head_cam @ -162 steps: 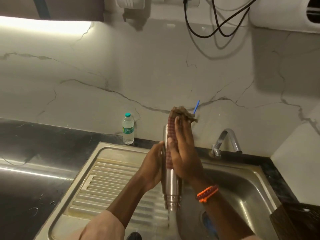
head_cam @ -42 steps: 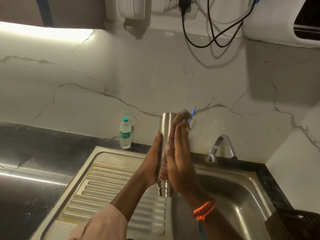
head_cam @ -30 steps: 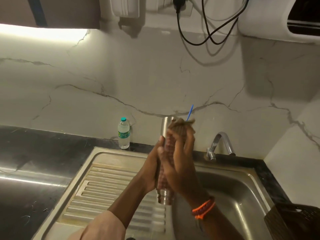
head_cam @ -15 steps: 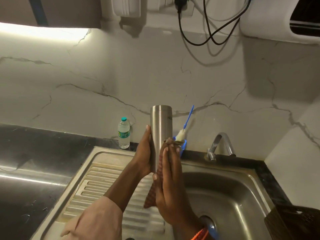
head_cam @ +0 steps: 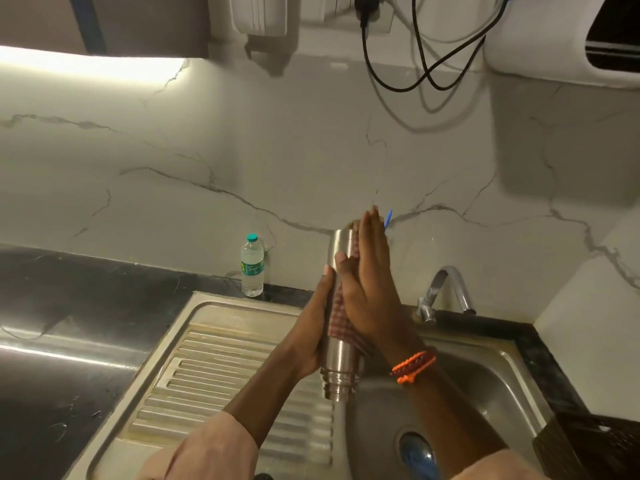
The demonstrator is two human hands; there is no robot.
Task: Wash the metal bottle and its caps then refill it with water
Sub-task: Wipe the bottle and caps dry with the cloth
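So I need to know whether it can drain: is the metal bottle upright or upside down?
Upside down: the metal bottle has its threaded neck pointing down over the sink, flat base on top.

Brushed steel metal bottle [head_cam: 341, 362], satin sheen; checked woven cloth [head_cam: 341, 317]; ribbed stainless sink [head_cam: 221, 372], dull gloss; glossy black stone worktop [head_cam: 69, 375]; clear plastic bottle [head_cam: 252, 266]; chrome tap [head_cam: 446, 289].

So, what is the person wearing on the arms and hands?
Both forearms are bare, with light peach-pink sleeves pushed back near the elbows. The right wrist carries an orange braided wristband with darker strands, wound in two loops. The left hand and the right hand wear no gloves; no rings are visible.
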